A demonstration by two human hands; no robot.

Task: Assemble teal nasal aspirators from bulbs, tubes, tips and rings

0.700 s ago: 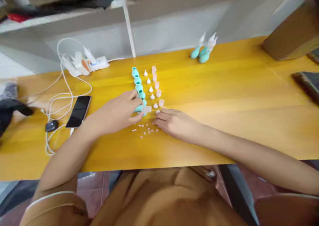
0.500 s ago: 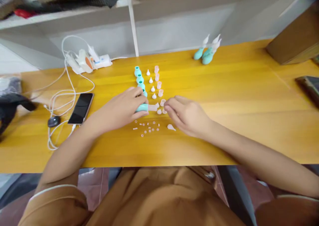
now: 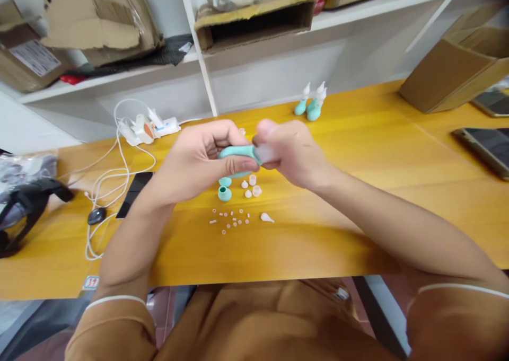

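My left hand [image 3: 194, 162] is wrapped round a teal squeeze bulb [image 3: 237, 151], raised over the table and lying sideways. Closed at the bulb's right end, my right hand [image 3: 300, 154] grips a translucent plastic piece [image 3: 266, 153] against its mouth; motion blurs the fingertips. Below the hands are open teal bulbs [image 3: 225, 194], small white cone-shaped pieces [image 3: 248, 194] and pale pink cups [image 3: 256, 191], partly hidden by my hands. Nearer me lie several tiny pale rings [image 3: 225, 214] and a white pointed nozzle [image 3: 266, 217].
Teal bulbs with white nozzles [image 3: 313, 113] stand at the back. To the left are a phone [image 3: 135, 191], white cables [image 3: 124, 154] and a power strip [image 3: 167, 126]. A cardboard box [image 3: 441, 80] and another phone [image 3: 483, 149] sit at the right.
Both hands have lifted from the table and come together. The right hand now grips the translucent piece at the bulb's end. The view has tilted up, showing more shelf.
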